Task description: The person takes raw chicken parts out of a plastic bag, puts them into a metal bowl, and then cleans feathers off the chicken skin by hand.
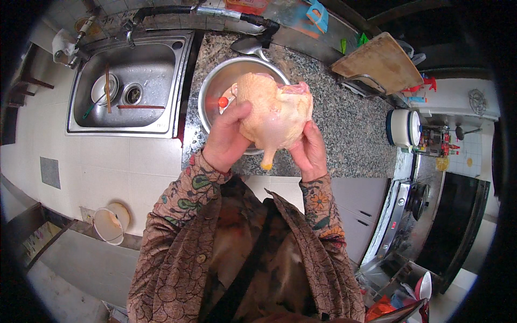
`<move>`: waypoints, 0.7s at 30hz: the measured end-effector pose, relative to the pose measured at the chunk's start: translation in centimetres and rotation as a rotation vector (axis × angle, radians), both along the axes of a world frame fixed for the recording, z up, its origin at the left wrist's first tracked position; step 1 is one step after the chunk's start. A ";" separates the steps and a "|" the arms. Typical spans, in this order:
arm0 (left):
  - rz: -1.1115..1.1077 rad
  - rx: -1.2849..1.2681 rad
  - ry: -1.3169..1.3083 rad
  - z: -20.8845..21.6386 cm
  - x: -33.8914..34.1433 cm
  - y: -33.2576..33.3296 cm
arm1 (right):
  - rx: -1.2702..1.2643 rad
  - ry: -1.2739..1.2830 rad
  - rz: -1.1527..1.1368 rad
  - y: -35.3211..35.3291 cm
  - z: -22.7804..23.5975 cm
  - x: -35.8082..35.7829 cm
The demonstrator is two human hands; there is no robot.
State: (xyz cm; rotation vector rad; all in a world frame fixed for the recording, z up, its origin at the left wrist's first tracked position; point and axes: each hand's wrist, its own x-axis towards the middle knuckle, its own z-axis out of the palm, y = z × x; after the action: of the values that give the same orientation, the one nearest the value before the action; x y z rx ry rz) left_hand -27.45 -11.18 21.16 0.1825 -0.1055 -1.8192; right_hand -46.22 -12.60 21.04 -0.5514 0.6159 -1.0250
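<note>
Both of my hands hold up a large piece of raw chicken point(274, 116), pale and skin-covered, with a yellow leg end pointing down toward me. My left hand point(227, 139) grips its left side with the thumb on the skin. On the right edge, my right hand point(311, 152) closes on it, its fingers partly hidden behind the meat. Beneath and behind the chicken stands a steel basin point(206, 91) on the speckled counter, much of its inside covered from view. A small round red thing point(223, 102) shows in the basin beside my left thumb.
At the left is a steel sink point(156, 70) with a bowl point(102, 89) and chopsticks point(141, 106). A metal spatula point(247, 46) lies behind the basin. To the right are a leaning cutting board point(379, 62), a white pot-like container point(405, 128) and a stove point(396, 215). A bucket point(111, 222) stands on the floor.
</note>
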 end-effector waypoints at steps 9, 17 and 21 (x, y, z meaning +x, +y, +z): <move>0.000 -0.073 -0.128 0.6 -0.1 0.3 | -0.065 0.037 -0.038 0.0 1.2 0.6; -0.016 -0.080 -0.100 0.3 -0.2 0.0 | -0.016 0.029 -0.039 -0.4 0.9 0.4; -0.063 -0.006 -0.057 -0.3 0.0 -0.1 | -0.015 0.023 -0.033 -0.6 0.4 0.2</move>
State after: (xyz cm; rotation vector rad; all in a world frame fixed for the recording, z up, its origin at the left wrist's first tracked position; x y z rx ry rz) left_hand -27.42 -11.33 20.91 0.2297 -0.1584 -1.8765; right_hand -46.04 -13.24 21.40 -0.5689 0.6401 -1.0568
